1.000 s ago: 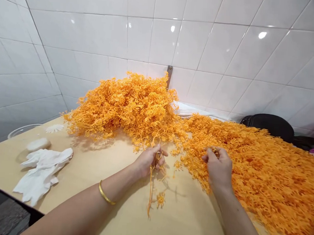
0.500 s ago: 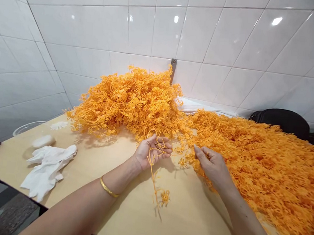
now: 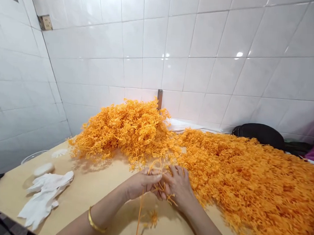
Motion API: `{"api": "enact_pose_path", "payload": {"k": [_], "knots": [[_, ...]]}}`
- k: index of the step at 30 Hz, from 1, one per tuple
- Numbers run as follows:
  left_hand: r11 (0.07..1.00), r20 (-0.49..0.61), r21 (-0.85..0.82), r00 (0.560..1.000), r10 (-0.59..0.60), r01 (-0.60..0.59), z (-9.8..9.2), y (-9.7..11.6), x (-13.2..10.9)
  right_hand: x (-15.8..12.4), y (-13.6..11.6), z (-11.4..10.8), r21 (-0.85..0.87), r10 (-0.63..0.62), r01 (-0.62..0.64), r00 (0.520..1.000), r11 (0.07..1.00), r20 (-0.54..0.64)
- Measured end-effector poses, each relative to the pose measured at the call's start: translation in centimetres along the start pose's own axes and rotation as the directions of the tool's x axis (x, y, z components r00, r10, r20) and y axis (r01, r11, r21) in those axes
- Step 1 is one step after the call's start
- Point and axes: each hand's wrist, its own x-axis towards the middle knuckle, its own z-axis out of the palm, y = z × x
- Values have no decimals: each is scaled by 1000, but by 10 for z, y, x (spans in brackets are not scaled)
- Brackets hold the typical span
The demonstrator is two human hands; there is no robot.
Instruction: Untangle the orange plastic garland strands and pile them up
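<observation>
My left hand (image 3: 143, 183), with a gold bangle on the wrist, is closed on an orange plastic flower sprig (image 3: 139, 214). The thin stem loops above the fingers and hangs down below them toward the tabletop. Right beside it, my right hand (image 3: 178, 187) is closed on the sprig too, its fingers curled among the orange strands. The two hands meet, so the exact grip points are partly hidden. Behind them rises a tall heap of orange sprigs (image 3: 126, 129). A wider, lower pile of orange sprigs (image 3: 250, 175) spreads over the table to the right.
On the left of the beige table (image 3: 91, 188) lie white gloves (image 3: 44, 195), a white rounded object (image 3: 44, 169) and a white flower-shaped piece (image 3: 59, 153). A black rounded object (image 3: 259, 134) stands behind the right pile, against the tiled wall (image 3: 177, 72).
My right hand has moved left from the edge of the right pile to my left hand. My left hand has closed around the sprig. The view has tilted up.
</observation>
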Motion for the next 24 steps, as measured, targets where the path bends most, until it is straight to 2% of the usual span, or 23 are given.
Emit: {"api": "enact_pose_path", "payload": {"k": [3,8,11,13,15,17,19,20,22,24], "knots": [[979,-33,187,996,-80,85,13,7,-5,-1,5,4,26,58,-59,998,998,28],[873,-243,357,936,-255,331,25,38,-22,-3,10,2,69,91,-92,996,993,10],[788,-347,456,898,-269,412,25,61,-36,-3,11,2,89,99,-99,995,991,1],[676,-428,563,868,-254,475,21,78,-43,-3,12,2,93,98,-97,995,991,-7],[487,-532,688,830,-168,539,14,94,-48,-3,13,3,94,94,-92,995,991,-14],[209,-588,795,808,36,569,6,110,-49,-3,14,6,91,98,-96,995,991,-21],[-63,-557,806,791,253,588,-2,123,-50,-2,15,8,74,119,-116,992,990,-42],[-152,-530,789,784,322,596,-4,127,-50,-2,15,8,60,135,-131,989,990,-62],[-214,-508,774,786,352,596,-4,128,-51,0,14,8,31,164,-161,979,986,-123],[-165,-469,832,830,301,530,2,122,-52,1,11,5,27,165,-163,967,986,-195]]}}
